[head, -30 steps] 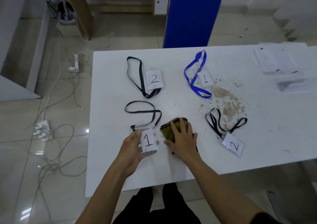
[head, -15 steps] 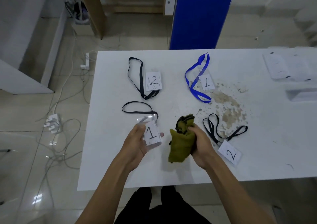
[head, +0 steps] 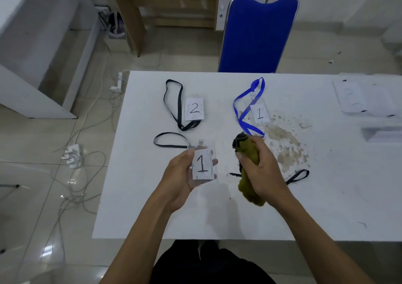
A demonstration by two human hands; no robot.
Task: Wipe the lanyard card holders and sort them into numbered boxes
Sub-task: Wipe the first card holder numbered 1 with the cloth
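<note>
My left hand (head: 181, 175) holds a clear card holder marked "1" (head: 202, 164) above the white table (head: 152, 207); its black lanyard (head: 168, 141) trails onto the table to the left. My right hand (head: 264, 170) grips a bunched olive-green cloth (head: 248, 153), lifted beside the card. A second holder marked "2" (head: 194, 109) with a black lanyard lies at the back left. A holder marked "1" (head: 259, 114) on a blue lanyard (head: 244, 109) lies at the back centre. My right forearm hides another holder; only its black strap loop (head: 299, 176) shows.
Brown crumbs and dirt (head: 287, 146) are scattered on the table right of the cloth. White boxes (head: 361, 96) sit at the table's far right. A blue chair (head: 258, 33) stands behind the table. Cables and power strips (head: 72, 155) lie on the floor at left.
My right hand picked the cloth up off the table and raised it. My left hand lifted the "1" card holder off the table and turned it upright.
</note>
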